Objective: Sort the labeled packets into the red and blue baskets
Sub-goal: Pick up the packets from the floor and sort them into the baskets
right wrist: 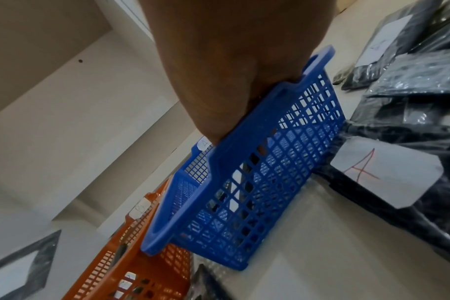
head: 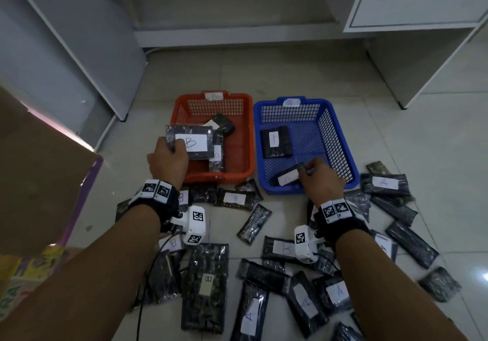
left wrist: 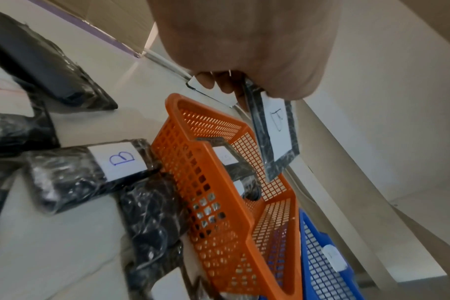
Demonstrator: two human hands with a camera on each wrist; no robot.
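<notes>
1. We see the B packet [head: 190,142] held above the near-left part of the red basket [head: 244,140], over the packets that already lie inside. It is black, wrapped in shiny film, and has a white label with a hand-written B.
2. The left hand [head: 169,161] pinches this packet at its near-left corner; in the left wrist view the fingertips [left wrist: 206,81] curl under the packet edge.
3. The A packet [head: 286,176] lies tilted at the near wall inside the blue basket [head: 339,140]. It is black with a white label. The right hand [head: 320,179] is over the near rim, and its fingers are bunched at the packet's upper end; we cannot tell if they pinch it or only touch it.
4. Another black packet [head: 276,141] lies flat in the blue basket, and much of the mesh floor there is bare.
5. The two baskets stand side by side, nearly touching, each with a small white tag on the far rim.
6. Many loose packets [head: 235,198] are spread on the tile floor [head: 422,140] near us, some touching the near walls of the baskets.
7. A brown board [head: 39,171] is at the left, and white cabinets [head: 412,0] are behind.
</notes>
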